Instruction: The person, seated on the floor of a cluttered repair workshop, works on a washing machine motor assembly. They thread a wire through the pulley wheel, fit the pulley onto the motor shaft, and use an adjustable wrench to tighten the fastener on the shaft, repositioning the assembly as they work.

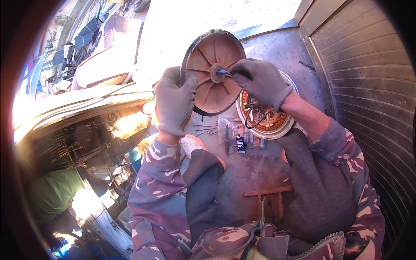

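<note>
My gloved left hand (pixel 175 99) grips the left edge of a round, rust-brown ribbed cover (pixel 208 95) with a black rim, held tilted up. At its centre hub, a short run of dark cable (pixel 223 73) shows, and my gloved right hand (pixel 260 82) pinches it. Just below my right hand is a round pale housing (pixel 277 130) with orange windings, loose wires and a looped black cable, part of it hidden by that hand. Under these, a plastic packet (pixel 255 142), a small black-and-white item (pixel 240 143) and a thin dark tool (pixel 227 141) lie on the floor.
A slatted metal shutter (pixel 364 86) runs along the right. On the left are a cluttered shelf or bench with wires (pixel 73 147), a green cloth (pixel 52 195) and outdoor clutter (pixel 95 47). Several thin metal pieces (pixel 203 129) and a rusty frame (pixel 268 190) lie between my legs.
</note>
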A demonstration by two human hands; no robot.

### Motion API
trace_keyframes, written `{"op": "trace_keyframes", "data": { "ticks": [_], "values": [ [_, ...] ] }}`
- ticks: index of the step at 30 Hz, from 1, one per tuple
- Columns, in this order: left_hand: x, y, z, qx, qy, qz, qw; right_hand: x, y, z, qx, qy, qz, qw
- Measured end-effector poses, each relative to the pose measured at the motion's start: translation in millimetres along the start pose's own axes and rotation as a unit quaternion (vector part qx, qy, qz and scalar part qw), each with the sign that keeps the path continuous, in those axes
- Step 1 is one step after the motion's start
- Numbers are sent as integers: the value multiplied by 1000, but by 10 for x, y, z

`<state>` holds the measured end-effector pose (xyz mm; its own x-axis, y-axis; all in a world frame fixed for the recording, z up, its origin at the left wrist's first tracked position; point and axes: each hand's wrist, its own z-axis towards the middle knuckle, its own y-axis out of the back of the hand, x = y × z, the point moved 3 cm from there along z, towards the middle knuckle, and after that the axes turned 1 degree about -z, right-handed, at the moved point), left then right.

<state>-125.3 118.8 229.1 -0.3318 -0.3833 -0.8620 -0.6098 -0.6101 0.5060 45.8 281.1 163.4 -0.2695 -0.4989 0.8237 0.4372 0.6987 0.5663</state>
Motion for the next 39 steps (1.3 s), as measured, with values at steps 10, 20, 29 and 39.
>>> {"op": "trace_keyframes", "data": {
  "ticks": [10, 20, 29, 39],
  "values": [
    [-72, -18, 2, -10, -9, 45, 999, 46, -96, 106, 49, -63, -8, 997],
    [-179, -22, -11, -12, -57, 62, 996, -14, -13, 252, 69, -90, 65, 991],
    [-181, -45, -84, 5, -39, 54, 998, 46, 0, 168, 48, -70, 51, 995],
    [13, 54, -115, 11, 13, -1, 1000, 286, -212, -155, 4, 24, -102, 995]
  ]
}}
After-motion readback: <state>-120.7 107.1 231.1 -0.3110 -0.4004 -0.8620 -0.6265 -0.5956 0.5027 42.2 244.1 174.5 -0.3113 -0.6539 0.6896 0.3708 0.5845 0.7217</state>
